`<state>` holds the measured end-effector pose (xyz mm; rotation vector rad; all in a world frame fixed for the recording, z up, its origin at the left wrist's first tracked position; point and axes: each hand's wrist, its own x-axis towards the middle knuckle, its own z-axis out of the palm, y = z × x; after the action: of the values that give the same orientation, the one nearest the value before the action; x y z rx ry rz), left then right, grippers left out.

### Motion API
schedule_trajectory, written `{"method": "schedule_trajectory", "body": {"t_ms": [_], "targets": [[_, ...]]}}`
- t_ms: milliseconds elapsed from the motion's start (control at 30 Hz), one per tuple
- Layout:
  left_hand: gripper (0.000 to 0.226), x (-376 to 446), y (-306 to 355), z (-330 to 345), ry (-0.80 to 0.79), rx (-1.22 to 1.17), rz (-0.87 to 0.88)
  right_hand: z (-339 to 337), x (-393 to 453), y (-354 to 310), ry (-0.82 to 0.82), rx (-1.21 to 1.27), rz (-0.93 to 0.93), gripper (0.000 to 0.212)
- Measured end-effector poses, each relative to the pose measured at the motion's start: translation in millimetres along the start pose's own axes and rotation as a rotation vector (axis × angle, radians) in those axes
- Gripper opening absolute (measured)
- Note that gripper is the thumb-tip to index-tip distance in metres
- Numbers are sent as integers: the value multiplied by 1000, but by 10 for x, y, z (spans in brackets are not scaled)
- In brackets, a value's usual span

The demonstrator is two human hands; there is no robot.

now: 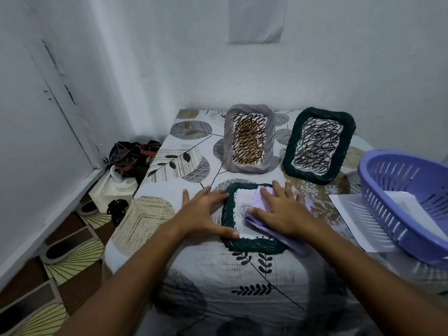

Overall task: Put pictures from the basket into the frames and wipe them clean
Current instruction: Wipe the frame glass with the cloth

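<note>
A dark green frame [252,246] lay flat at the near edge of the table [145,221], at six o'clock from two standing frames. It was steadied by the left hand [206,212], fingers spread and straight along its nine o'clock border. A lilac cloth [276,236] was pressed on the glass by the right hand [281,212], fingers spread flat. The purple basket [397,229] sat at three o'clock, papers inside and beneath. Risk was judged: firm strokes toward six o'clock could push the frame off the edge, the tablecloth offering little grip.

Leaf-print table [169,229]: three frames [249,138] [318,144] [229,214], purple basket [402,204], paper sheet [349,214].
</note>
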<state>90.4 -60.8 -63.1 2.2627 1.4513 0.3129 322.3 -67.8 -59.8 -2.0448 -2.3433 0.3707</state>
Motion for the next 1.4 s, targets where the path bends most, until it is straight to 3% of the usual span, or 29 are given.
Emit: {"method": "schedule_trajectory", "body": {"t_ms": [133,267,333,467,633,800,1067,1400], "targets": [[136,97,-87,27,-98,5,40,118,83,-26,-3,-28,-25,90],[135,104,-82,12,-113,19,37,52,142,2,-49,-67,-213,99],[134,98,-75,8,-110,16,33,-3,164,-5,-66,-62,-270,91],[135,118,-96,22,-105,19,63,-9,176,-59,4,21,-213,65],[131,103,-85,25,-104,-18,42,47,166,-217,116,-8,-153,54],[135,103,-88,27,-124,13,31,46,117,-267,165,-47,-100,51],[134,141,-141,69,-132,68,78,94,125,-292,42,-72,-24,54],[135,128,-118,65,-131,69,63,71,291,-291,41,-82,-64,52]]}}
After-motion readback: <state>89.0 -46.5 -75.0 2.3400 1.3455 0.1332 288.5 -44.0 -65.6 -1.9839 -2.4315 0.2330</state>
